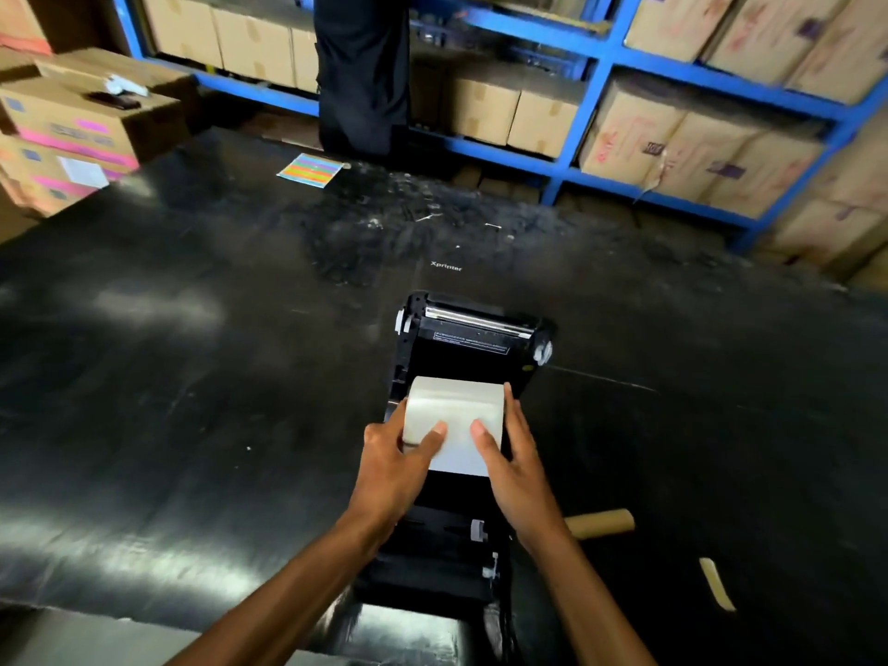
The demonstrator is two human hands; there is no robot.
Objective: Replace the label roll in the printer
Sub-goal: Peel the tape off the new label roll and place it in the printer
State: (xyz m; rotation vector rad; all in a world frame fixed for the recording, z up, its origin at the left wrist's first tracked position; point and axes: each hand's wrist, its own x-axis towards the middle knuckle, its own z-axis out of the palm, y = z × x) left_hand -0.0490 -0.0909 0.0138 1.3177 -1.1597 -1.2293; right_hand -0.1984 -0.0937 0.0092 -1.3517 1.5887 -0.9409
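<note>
Near the front edge of the black table (192,377), about midway along it, I see the printer (473,348) lying open, its lid swung back toward the far side so the metal bar and a printed strip on the lid's inner face show. The white label roll (456,406) sits in the printer's open well, its loose end trailing toward me over the black front part. My left hand (399,463) cups the roll's left end, fingers wrapped around the side and thumb pressed on top of the paper; my right hand (509,463) does the same on the right end, fingers running along that face, thumb lying on the paper close to the other thumb. So both hands are grasping the roll, one on each end. Whether the roll is fully seated on its holders or only resting between them I cannot tell, since the hands cover its ends. To the right of the printer, near the front edge, a bare cardboard tube (600,523) lies on its side, partly hidden behind my right forearm, and a bit farther right a pale strip of paper (717,584) lies flat. Toward the far edge there is a sheet of coloured stickers (310,171). At the table's far left corner stand stacked cardboard boxes (72,137) with pink labels. Beyond the table a blue shelf (600,57) holds more cartons, and a person in dark clothes (363,69) stands in front of it.
</note>
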